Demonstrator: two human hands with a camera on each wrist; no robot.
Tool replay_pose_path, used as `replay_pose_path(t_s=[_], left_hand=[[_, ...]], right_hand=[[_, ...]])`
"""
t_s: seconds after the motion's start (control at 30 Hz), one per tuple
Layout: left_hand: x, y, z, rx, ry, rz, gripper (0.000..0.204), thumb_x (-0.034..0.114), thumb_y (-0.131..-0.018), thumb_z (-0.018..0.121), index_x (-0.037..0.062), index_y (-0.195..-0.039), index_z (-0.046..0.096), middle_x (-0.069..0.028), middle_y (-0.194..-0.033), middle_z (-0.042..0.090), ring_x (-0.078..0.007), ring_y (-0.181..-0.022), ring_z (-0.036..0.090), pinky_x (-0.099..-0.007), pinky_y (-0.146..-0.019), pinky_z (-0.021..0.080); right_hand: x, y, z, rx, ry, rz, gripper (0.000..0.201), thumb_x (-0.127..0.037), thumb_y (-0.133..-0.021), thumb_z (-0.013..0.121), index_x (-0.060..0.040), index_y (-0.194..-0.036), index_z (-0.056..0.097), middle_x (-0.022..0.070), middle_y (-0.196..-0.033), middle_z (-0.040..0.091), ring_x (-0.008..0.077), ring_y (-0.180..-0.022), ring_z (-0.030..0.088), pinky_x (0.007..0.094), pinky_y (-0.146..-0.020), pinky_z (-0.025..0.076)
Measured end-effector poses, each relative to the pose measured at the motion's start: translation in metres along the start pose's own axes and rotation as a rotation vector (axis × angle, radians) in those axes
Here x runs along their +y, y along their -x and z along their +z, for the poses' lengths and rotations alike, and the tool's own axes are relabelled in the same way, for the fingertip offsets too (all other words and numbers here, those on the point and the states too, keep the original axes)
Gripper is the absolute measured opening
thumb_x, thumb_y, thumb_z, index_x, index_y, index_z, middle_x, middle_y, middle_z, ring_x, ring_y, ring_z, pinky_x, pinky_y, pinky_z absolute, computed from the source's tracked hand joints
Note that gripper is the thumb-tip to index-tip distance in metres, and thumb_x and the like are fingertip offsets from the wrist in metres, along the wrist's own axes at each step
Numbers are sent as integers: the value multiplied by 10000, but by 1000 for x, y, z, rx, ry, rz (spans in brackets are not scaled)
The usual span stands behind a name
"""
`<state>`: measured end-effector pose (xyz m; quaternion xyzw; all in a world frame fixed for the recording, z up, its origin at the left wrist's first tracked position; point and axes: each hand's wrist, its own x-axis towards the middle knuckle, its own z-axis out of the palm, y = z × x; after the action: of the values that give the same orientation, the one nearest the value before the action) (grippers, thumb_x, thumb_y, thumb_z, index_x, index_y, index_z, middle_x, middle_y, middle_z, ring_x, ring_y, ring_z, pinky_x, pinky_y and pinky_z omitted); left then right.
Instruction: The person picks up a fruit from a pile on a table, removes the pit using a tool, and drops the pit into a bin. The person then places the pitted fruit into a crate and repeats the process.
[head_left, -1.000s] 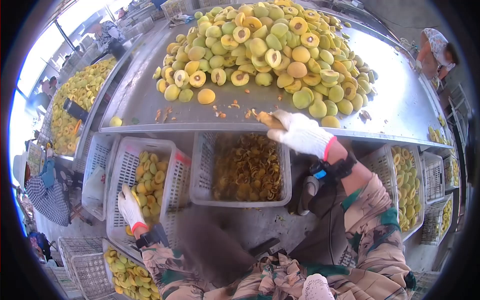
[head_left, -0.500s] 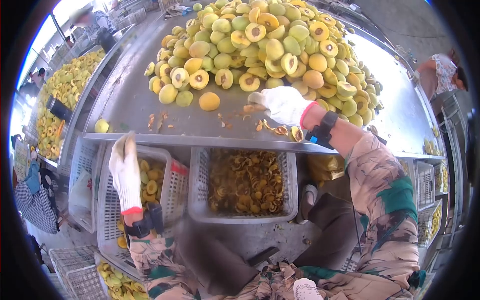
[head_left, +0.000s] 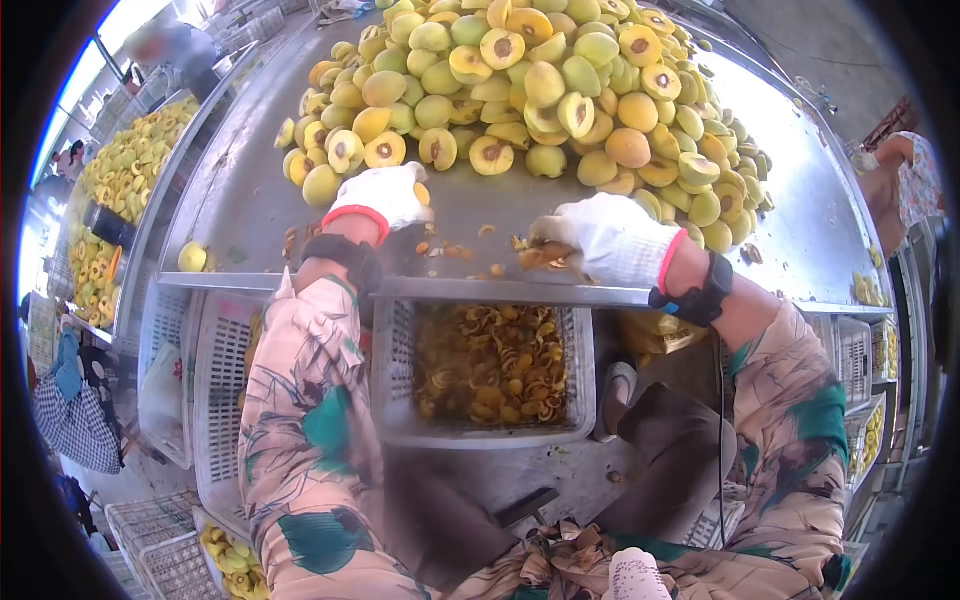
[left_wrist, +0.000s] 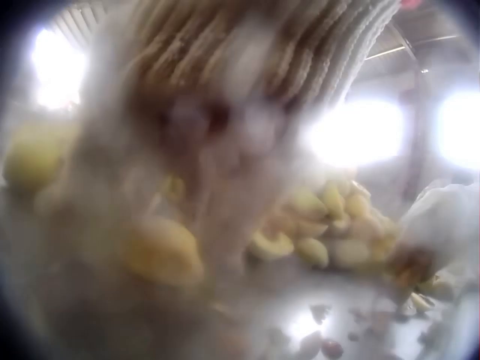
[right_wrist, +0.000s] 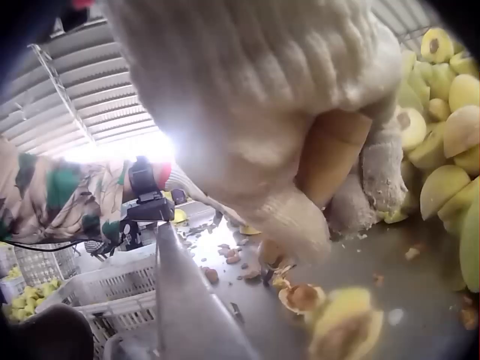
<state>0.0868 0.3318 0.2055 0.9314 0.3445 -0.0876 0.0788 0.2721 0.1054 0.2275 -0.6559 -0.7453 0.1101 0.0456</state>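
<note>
My gloved left hand (head_left: 385,198) is at the front of the fruit pile (head_left: 480,90), its fingers around a yellow fruit (head_left: 422,194) that is mostly hidden. The left wrist view is blurred, with an orange-yellow fruit (left_wrist: 161,251) between the fingers. My gloved right hand (head_left: 610,240) is low over the metal table (head_left: 250,225) near its front edge, above brown scraps. Its curled fingers grip a smooth tan object (right_wrist: 334,154), partly hidden by the glove. Just below these fingers lies a cut fruit piece (right_wrist: 346,326).
Under the table edge stands a crate (head_left: 580,370) of brown scraps (head_left: 500,365). Another crate (head_left: 225,400) is left of it, partly behind my left sleeve. One small fruit (head_left: 192,257) lies at the table's left corner. People stand at both sides in the background.
My left hand has risen from the left crate to the table and reached the single yellow fruit. My right hand, still gripping the tan object, has moved slightly right and down toward the table edge.
</note>
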Motion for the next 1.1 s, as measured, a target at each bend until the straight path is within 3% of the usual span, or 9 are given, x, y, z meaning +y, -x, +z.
replay_pose_path(t_s=[0.17, 0.3, 0.37, 0.43, 0.5, 0.57, 0.73, 0.93, 1.1], left_hand=[[-4, -2, 0, -62, -116, 16, 585, 321, -765, 739, 121, -1284, 557, -133, -1169, 666, -292, -1117, 629, -403, -917, 504], [-6, 41, -9, -13, 670, 30, 499, 293, -859, 665, 47, -1277, 545, -137, -1136, 667, -241, -1025, 657, -377, -838, 532], [-3, 75, -3, 36, 1322, 111, 442, 277, -930, 596, 16, -1280, 530, -141, -1124, 665, -234, -971, 664, -373, -797, 543], [1, 97, 19, -52, 1897, 427, 398, 214, -1001, 501, -2, -1333, 478, -189, -1141, 655, -285, -951, 693, -375, -745, 585], [31, 132, 31, -124, 2236, 399, 472, 325, -1050, 431, 21, -1412, 416, -233, -1223, 603, -338, -999, 671, -413, -766, 587], [58, 157, 48, -176, 2357, 492, 530, 413, -1052, 418, 38, -1426, 409, -228, -1267, 578, -347, -1050, 645, -423, -822, 572], [109, 199, 74, -63, 2379, 352, 538, 453, -1052, 403, 53, -1412, 424, -186, -1297, 566, -323, -1114, 614, -423, -888, 546], [151, 207, 80, -29, 2495, 262, 431, 405, -1051, 453, 55, -1300, 494, -162, -1201, 616, -283, -1083, 625, -404, -898, 537], [178, 207, 80, 56, 2507, 178, 418, 402, -1043, 477, 59, -1275, 527, -163, -1162, 623, -294, -1080, 611, -441, -902, 521]], right_hand=[[-12, 22, -13, 187, -243, 188, 380, -188, -837, 614, -121, -1209, 577, 178, -986, 680, 375, -930, 662, 448, -806, 522], [-42, 72, -8, 397, -232, 343, 413, -274, -882, 623, -133, -1261, 535, 168, -970, 683, 386, -878, 676, 478, -748, 527], [-62, 92, -16, 241, -787, 436, 476, -273, -908, 633, -83, -1324, 504, 128, -968, 670, 249, -785, 660, 387, -710, 529], [-81, 111, -13, 191, -1434, 428, 506, -242, -931, 643, -8, -1349, 483, 75, -945, 634, 99, -730, 588, 287, -700, 515], [-103, 120, 2, 104, -1522, 370, 499, -231, -920, 640, -17, -1344, 489, 65, -945, 636, 113, -755, 603, 286, -728, 516], [-118, 126, 19, -64, -1102, 307, 480, -289, -907, 622, -19, -1288, 511, 80, -912, 646, 130, -833, 652, 266, -782, 511], [-143, 153, 11, -107, -1277, 441, 479, -328, -944, 603, -22, -1285, 466, 73, -798, 632, 136, -608, 629, 299, -597, 521], [-146, 183, -8, -125, -1116, 629, 333, -266, -969, 586, -26, -1180, 493, 24, -771, 578, 97, -529, 558, 243, -499, 478], [-145, 193, 21, 97, -1446, 643, 346, -383, -944, 607, -54, -1008, 521, 27, -723, 593, 128, -475, 581, 261, -450, 462]])
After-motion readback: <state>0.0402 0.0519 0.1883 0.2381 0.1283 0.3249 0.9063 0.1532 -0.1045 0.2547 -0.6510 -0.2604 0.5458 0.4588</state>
